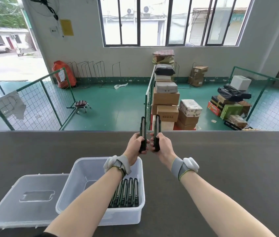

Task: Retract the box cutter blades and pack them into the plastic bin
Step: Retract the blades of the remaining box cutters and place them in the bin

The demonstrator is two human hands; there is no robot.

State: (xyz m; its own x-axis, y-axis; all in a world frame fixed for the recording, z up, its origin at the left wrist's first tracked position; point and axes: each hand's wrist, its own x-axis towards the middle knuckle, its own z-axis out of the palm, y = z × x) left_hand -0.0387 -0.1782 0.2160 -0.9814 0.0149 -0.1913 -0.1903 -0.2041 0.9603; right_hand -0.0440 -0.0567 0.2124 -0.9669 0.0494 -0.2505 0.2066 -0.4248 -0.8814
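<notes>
My left hand (136,143) grips a dark green box cutter (142,127) upright above the grey counter. My right hand (162,144) grips a second box cutter (157,124), also upright, a few centimetres to the right of the first. Both cutters point away from me, side by side and apart. I cannot tell whether their blades stick out. Below my left forearm stands the clear plastic bin (77,170). Several box cutters (126,194) lie in a row against its right wall.
The bin's clear lid (26,199) lies flat on the counter (229,168) just left of the bin. The counter's far edge runs behind my hands. Beyond it, lower down, is a green floor with stacked cardboard boxes (167,100) and wire fencing.
</notes>
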